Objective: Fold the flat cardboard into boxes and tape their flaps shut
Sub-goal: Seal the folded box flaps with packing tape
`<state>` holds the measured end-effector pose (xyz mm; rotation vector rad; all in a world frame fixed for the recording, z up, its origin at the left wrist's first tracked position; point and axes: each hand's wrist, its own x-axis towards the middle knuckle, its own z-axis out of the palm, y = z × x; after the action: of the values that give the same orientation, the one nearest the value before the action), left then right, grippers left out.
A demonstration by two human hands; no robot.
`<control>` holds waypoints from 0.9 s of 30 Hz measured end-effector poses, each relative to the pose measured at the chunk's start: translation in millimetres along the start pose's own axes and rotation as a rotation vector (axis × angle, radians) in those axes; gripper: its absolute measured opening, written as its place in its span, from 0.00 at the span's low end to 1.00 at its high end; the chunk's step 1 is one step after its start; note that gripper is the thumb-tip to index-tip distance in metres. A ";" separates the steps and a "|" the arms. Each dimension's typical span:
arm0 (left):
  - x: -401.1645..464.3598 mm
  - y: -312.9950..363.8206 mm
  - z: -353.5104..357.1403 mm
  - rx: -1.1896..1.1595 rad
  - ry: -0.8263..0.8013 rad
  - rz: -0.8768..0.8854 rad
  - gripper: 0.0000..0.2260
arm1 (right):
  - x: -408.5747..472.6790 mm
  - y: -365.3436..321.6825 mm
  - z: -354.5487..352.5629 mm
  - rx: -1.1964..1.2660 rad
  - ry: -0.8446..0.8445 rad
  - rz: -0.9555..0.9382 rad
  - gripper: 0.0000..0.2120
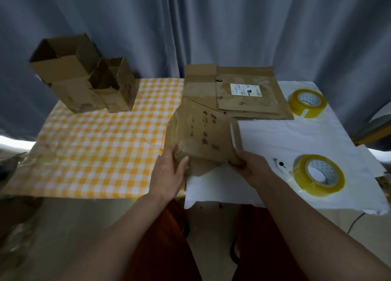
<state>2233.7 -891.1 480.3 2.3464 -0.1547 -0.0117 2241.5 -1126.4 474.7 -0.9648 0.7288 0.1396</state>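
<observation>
My two bare forearms come in from the bottom edge, over dark orange trousers. Left hand (169,170): grip wraps the near-left corner of the brown cardboard box with black handwriting (203,136), thumb on top, fingers curled under the edge. Right hand (249,164): grip pinches the near-right corner of the same box, beside a pale strip on its right edge. Fingertips there are partly hidden, so I can't tell how far they reach under. Box is tilted, near end lifted off the counter (63,193), sitting over the seam between the two cloths.

Left half of the counter: yellow-and-white checked cloth (95,149). Right half: white cloth (296,136).

On the white cloth, near right: roll of yellowish clear packing tape with white core (319,175), lying flat. Just left of it, touching or nearly so, a small white cutter with a black dot (280,166).

Further back, right edge: second roll of yellowish clear tape (307,103), also flat.

Behind the held box: stack of flat brown cardboard sheets (249,103), top one with a white shipping label (245,89) and a handwritten "4". The box's far end overlaps the stack's near-left part.

Far left corner on the checked cloth: two open-topped brown cardboard boxes, the larger one (63,69) touching the smaller one (118,86), flaps up.

Backdrop: grey-blue curtain (190,26).
</observation>
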 end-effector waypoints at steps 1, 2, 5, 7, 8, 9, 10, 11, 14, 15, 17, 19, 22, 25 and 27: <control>1.6 6.1 -1.1 -0.039 0.016 -0.011 0.25 | -5.5 -8.7 4.4 -0.015 0.006 -0.059 0.04; 3.6 13.6 -3.1 -0.077 0.031 -0.009 0.26 | -12.9 -18.8 10.1 -0.067 0.019 -0.144 0.04; 11.2 37.8 -9.5 -0.164 0.150 -0.006 0.31 | -42.1 -50.9 31.6 -0.289 0.007 -0.489 0.03; 11.8 55.3 -14.1 -0.190 0.216 0.011 0.28 | -63.3 -60.1 48.5 -0.563 0.009 -0.750 0.04; 10.7 62.4 -16.4 -0.221 0.232 0.015 0.23 | -73.0 -58.9 55.6 -0.759 0.044 -0.877 0.05; 9.5 68.6 -19.8 -0.267 0.246 -0.006 0.16 | -80.3 -54.1 62.1 -0.954 0.083 -0.978 0.06; 8.1 75.4 -25.0 -0.343 0.239 -0.051 0.10 | -86.2 -46.2 67.5 -1.111 0.095 -1.041 0.07; 7.7 81.2 -30.8 -0.430 0.206 -0.099 0.10 | -89.7 -36.1 71.8 -1.228 0.065 -1.055 0.08; 13.0 85.0 -43.9 -0.547 0.030 -0.262 0.21 | -87.1 -0.4 76.5 -1.359 -0.173 -0.881 0.05; 16.2 81.1 -44.1 -0.540 -0.013 -0.327 0.20 | -85.0 7.7 75.8 -1.335 -0.234 -0.808 0.04; 20.1 74.4 -42.5 -0.482 -0.054 -0.429 0.19 | -82.0 14.8 72.0 -1.269 -0.320 -0.720 0.06; 19.4 73.3 -40.7 -0.465 -0.065 -0.476 0.21 | -78.3 13.3 68.8 -1.273 -0.412 -0.701 0.16; 17.7 73.5 -37.5 -0.448 -0.124 -0.488 0.15 | -77.7 2.9 64.9 -1.339 -0.515 -0.771 0.24; 13.9 72.2 -35.5 -0.444 -0.155 -0.480 0.11 | -74.0 -11.1 56.8 -1.247 -0.450 -0.715 0.26; 6.7 71.9 -37.4 -0.464 -0.145 -0.468 0.14 | -68.1 -19.8 48.6 -1.468 -0.356 -0.741 0.21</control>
<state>2234.6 -915.5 557.9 1.8683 0.3000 -0.4046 2222.6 -1085.8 548.0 -2.4553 -0.2420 0.1793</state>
